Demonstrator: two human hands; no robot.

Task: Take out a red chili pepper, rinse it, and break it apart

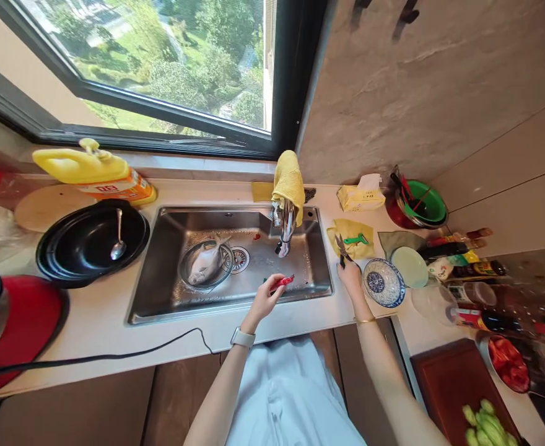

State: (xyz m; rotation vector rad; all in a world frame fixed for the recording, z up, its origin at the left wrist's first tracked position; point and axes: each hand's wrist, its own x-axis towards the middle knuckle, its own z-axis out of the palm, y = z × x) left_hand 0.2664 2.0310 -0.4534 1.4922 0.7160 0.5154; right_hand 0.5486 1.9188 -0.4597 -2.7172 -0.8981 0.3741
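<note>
My left hand (265, 298) hangs over the front part of the steel sink (161, 297) and holds a red chili pepper (282, 283) with a green stem. My right hand (350, 275) rests on the counter right of the sink, gripping black scissors (342, 249) whose blades point away over a yellow cloth (349, 238). A whole silver fish (206, 261) lies in a round steel bowl (184, 272) in the sink, left of the drain (239, 259). The faucet (285, 228) stands at the sink's back with a yellow rag (288, 179) draped over it.
A black pan with a spoon (91, 241), a yellow oil jug (93, 172) and a red appliance (17, 322) with a black cord sit left. Right are a blue patterned bowl (383, 282), sauce bottles (462, 260), green bowls (423, 204), a cutting board (458, 384) with cucumber pieces.
</note>
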